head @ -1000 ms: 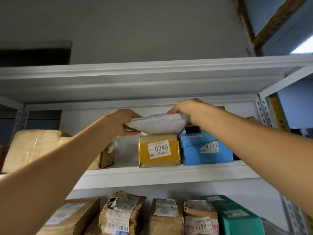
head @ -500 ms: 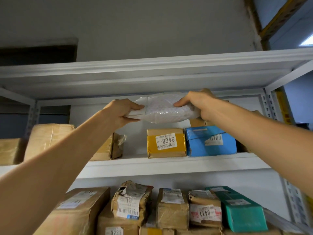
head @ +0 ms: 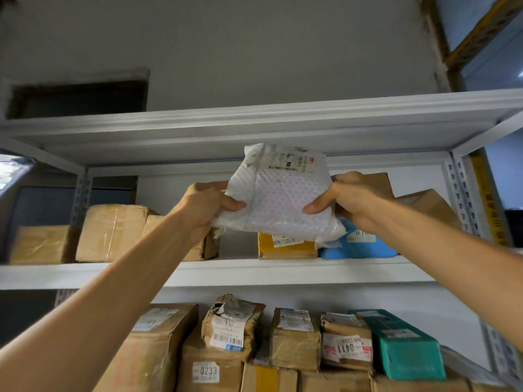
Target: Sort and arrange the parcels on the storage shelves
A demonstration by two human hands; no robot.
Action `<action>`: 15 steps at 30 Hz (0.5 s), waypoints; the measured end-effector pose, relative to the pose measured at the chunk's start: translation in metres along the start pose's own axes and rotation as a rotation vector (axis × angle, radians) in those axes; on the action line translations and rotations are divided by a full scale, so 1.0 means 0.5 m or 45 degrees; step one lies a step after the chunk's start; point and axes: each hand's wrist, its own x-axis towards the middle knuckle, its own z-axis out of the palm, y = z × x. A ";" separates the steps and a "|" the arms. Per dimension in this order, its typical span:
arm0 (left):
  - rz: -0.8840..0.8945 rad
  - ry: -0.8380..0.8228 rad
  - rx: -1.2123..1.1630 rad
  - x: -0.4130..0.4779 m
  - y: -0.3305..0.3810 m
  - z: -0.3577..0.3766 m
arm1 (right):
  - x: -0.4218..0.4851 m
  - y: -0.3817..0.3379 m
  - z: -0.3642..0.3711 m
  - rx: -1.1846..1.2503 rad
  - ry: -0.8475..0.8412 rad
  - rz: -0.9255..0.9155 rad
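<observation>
The mailer (head: 283, 199) has been tipped up from flat — its label (head: 288, 161) is now turned to the camera, for reading before sorting, it seems. It is held in the air before the shelf (head: 254, 271), gripped at either edge by the left hand (head: 206, 205) and right hand (head: 348, 202), fingers curled round it. Counted — one mailer, one yellow box (head: 285, 248), one blue box (head: 365, 247), one green box (head: 404, 346).
</observation>
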 end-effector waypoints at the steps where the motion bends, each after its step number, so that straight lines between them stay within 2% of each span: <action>1: -0.013 -0.004 -0.011 -0.007 -0.006 -0.001 | -0.003 0.012 -0.001 0.026 -0.017 -0.009; 7: -0.081 -0.007 -0.047 -0.033 -0.039 0.003 | -0.037 0.053 -0.005 -0.029 -0.003 -0.204; 11: 0.033 0.003 -0.052 -0.051 -0.061 0.008 | -0.051 0.069 -0.008 -0.105 -0.003 -0.355; 15: 0.212 -0.011 0.108 -0.076 -0.070 0.012 | -0.068 0.101 -0.010 -0.081 -0.012 -0.427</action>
